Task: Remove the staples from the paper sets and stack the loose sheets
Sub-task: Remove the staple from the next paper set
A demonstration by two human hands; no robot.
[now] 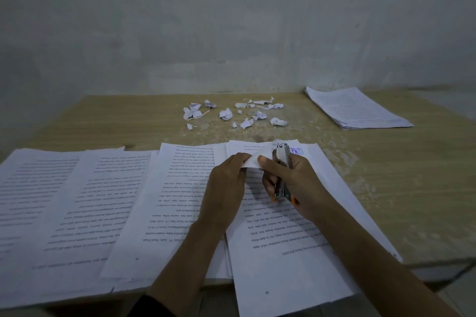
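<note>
Paper set (296,239) overhangs the tabletop's (401,177) front edge, its folded far corner pinched by left hand (226,188); right hand (298,185) grips stapler (282,159); open wood rightward.

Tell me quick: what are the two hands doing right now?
Left hand: closed, pinching the folded paper corner.
Right hand: closed around the metal stapler, thumb on the same paper.
</note>
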